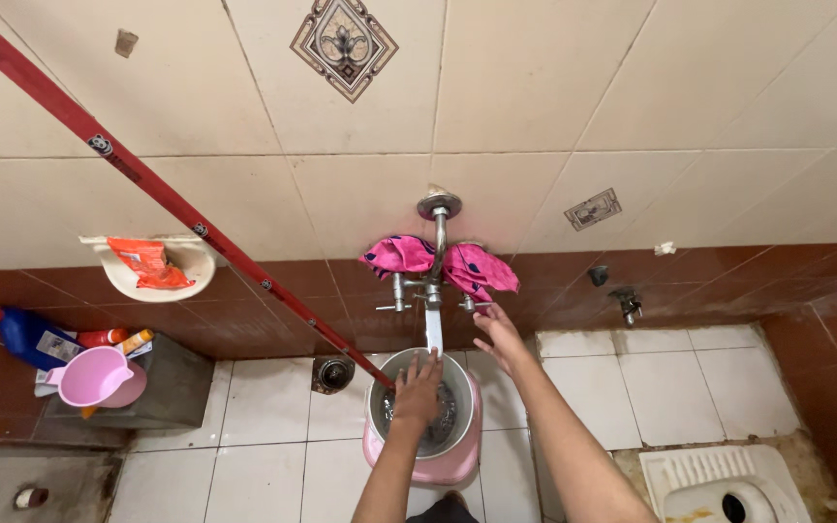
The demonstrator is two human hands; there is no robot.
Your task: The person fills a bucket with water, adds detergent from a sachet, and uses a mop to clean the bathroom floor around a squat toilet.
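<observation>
A pink mug [97, 377] sits by a blue bottle [23, 332]; a squat toilet [724, 484] lies right.

The tap [435, 254] is shiny metal, draped with pink cloth [443, 262]. The bowl [386, 387] looks dull steel, the bucket [467, 463] smooth pink plastic, the wall tiles [554, 87] glossy.
</observation>
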